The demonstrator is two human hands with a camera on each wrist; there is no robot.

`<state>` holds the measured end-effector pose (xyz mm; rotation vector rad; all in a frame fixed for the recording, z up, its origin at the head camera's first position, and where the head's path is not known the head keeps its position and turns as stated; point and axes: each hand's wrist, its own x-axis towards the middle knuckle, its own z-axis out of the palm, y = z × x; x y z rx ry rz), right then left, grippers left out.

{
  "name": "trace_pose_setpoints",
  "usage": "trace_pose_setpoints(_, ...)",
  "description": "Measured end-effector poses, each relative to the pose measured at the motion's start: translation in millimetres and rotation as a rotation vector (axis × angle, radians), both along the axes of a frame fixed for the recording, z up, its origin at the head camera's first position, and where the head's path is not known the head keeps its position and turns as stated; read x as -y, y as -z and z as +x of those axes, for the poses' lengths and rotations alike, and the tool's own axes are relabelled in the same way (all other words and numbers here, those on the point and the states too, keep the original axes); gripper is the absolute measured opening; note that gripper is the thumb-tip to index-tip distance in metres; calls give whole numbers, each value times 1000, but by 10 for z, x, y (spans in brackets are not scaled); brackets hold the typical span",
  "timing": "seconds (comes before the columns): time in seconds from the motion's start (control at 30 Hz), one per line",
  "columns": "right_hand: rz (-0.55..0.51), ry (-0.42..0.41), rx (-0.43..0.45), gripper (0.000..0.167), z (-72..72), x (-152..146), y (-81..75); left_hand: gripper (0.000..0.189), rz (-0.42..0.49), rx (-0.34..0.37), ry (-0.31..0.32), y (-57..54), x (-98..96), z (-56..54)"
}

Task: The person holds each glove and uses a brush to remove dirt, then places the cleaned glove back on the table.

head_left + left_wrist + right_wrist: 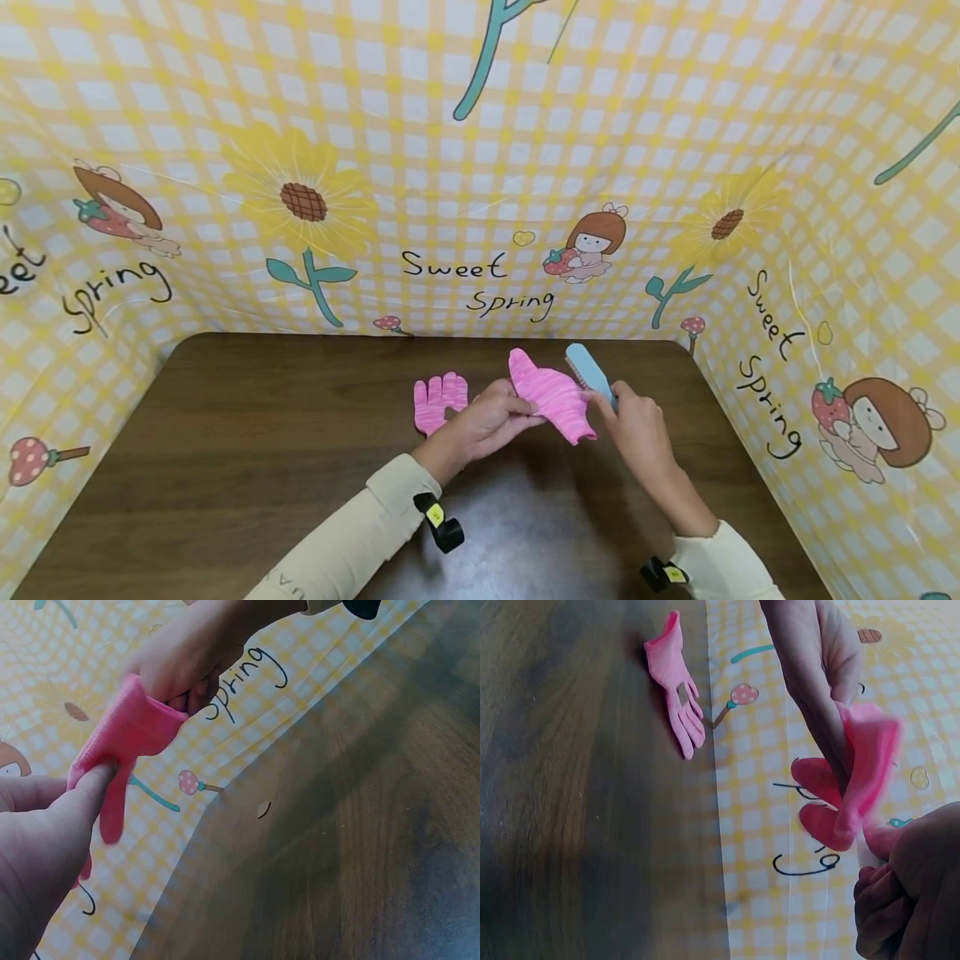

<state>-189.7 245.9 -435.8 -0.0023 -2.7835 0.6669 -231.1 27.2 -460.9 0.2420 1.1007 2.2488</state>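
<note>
My left hand (498, 417) pinches a pink knitted glove (551, 393), its thumb on top in the left wrist view. My right hand (639, 429) grips a light blue brush (592, 372) beside the glove, bristles facing left toward it. Thumb and fingertips of the right hand touch the glove's cuff side in the head view. In the right wrist view my right hand (930, 877) is curled close to the glove (870, 769); the brush is hidden there. A second pink glove (431, 408) lies on the table, left of my left hand, with a grey-brown patch (682, 693) on it.
The dark wooden table (285, 433) is enclosed at the back and sides by a yellow checked cloth (450, 183) with printed flowers and figures. A small pale brown chip (263, 810) shows on the wood in the left wrist view.
</note>
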Motion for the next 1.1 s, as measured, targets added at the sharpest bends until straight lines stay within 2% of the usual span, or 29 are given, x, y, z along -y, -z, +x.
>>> trace_pose_setpoints(0.07,-16,7,-1,41,3,-2,-11,53,-6,-6,-7,5,10,-8)
trace_pose_setpoints(0.13,-31,-21,-14,37,32,33,-33,53,-2,1,-8,2,21,-17)
trace_pose_setpoints(0.3,7,-205,-11,29,136,222,-80,60,47,14,30,-36,42,-39)
trace_pose_setpoints(0.37,33,-231,-9,29,158,283,-79,61,54,19,40,-63,40,-38)
trace_pose_setpoints(0.57,97,-167,-65,31,153,281,-20,61,15,48,31,-49,44,-13)
trace_pose_setpoints(0.8,120,-138,-131,33,110,245,10,59,15,17,31,2,33,-15)
trace_pose_setpoints(1.1,119,-109,-99,35,74,193,28,56,3,47,6,38,31,-5)
